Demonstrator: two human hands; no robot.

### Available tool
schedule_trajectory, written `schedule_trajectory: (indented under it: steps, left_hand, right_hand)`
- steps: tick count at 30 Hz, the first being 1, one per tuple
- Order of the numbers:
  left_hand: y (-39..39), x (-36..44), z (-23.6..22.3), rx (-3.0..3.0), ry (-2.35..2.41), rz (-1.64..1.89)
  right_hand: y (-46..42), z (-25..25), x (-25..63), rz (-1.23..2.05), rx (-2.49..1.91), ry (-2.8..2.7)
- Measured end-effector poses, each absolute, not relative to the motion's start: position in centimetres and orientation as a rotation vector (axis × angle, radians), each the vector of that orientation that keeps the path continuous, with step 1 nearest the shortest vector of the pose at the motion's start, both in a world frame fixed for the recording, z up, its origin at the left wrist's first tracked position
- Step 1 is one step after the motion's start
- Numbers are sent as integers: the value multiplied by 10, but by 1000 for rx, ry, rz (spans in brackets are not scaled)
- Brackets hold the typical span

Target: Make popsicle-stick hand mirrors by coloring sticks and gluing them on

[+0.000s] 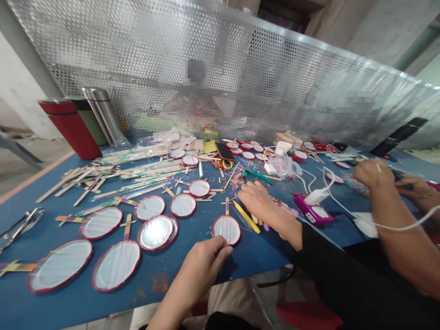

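Observation:
My left hand (209, 256) is closed on the near edge of a round red-rimmed disc (226, 228) with a pale translucent face. A colour-banded stick points away from its far side. My right hand (257, 201), in a black sleeve, bends down over the table with its fingers curled; the fingertips are hidden. Just left of it lies a yellow marker (246, 217). Beyond it are a pile of coloured rubber bands (236, 176) and a green tool (259, 177). More red-rimmed discs with sticks, such as this one (117, 265), lie to the left.
Bundles of wooden sticks (147, 172), a red bottle (70, 128) and a steel flask (103, 114) stand or lie at the back left. A purple power strip (312, 211) with white cables lies right. A co-worker's hand (374, 174) is further right. A perforated metal screen (220, 55) closes the back.

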State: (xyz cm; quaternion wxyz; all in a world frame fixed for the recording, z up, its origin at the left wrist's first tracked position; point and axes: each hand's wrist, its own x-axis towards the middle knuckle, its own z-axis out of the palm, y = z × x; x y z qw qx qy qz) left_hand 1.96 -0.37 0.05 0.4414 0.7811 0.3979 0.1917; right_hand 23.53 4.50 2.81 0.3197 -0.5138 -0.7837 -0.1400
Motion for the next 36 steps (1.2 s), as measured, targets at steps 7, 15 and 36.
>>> schedule_trajectory:
  steps: [7, 15, 36]
  left_hand:
    - [-4, 30, -8, 1998, 1225, 537]
    - [-13, 24, -12, 1359, 906, 957]
    - [-13, 27, -3, 1601, 948, 819]
  right_hand:
    - [54, 37, 237, -24, -1573, -2097]
    - [15, 53, 222, 832, -1513, -1962]
    - [-43, 16, 187, 1679, -1194, -975]
